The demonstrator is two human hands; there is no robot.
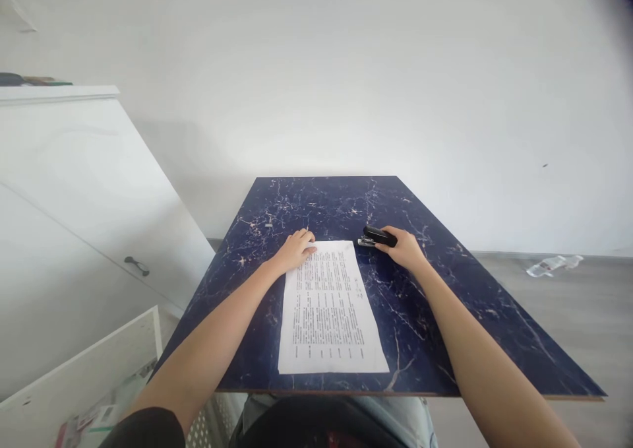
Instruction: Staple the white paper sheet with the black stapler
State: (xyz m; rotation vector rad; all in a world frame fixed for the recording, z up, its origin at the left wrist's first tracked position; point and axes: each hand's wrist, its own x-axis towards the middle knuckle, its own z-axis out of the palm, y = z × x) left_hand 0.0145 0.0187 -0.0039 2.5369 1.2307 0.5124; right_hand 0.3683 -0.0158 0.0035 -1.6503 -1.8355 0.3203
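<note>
Printed sheets of paper (329,309) lie on the blue marbled table, with the text running sideways. My left hand (295,250) is at their top left corner, its thumb on the paper and its bent fingers at the edge. How many sheets there are, I cannot tell. Just beyond the top right corner, my right hand (403,247) is closed around a black stapler (378,235). The stapler's metal jaw points left toward the paper, and its jaws are apart.
The table (420,342) meets a white wall (321,72). A small pale strip (268,225) lies on its far left part. At left stand a white cabinet (99,191) and an open bin (79,362) with papers inside. Clear plastic (554,265) rests on the floor at right.
</note>
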